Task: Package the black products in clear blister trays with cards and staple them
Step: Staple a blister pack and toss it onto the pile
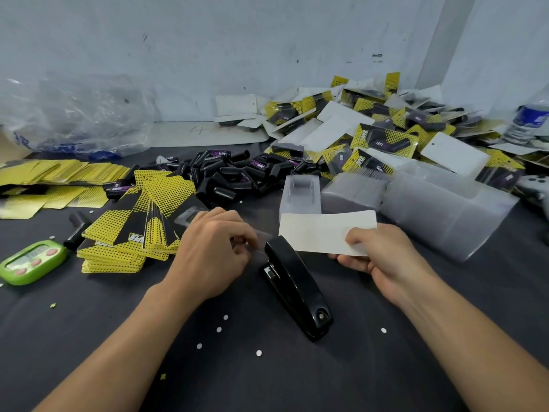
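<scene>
Right grip [383, 257] pinches white card [320, 230], left grip [214, 251] clear tray [263, 234]

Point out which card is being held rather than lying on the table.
The white-faced rectangular card pinched in the right hand, beside the black stapler; the yellow-and-black cards lie stacked on the dark table.

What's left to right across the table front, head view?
Green plastic timer → fanned stack of yellow-and-black printed cards → left hand → black stapler → right hand, pinching a white card → stacked clear plastic blister trays.
</scene>
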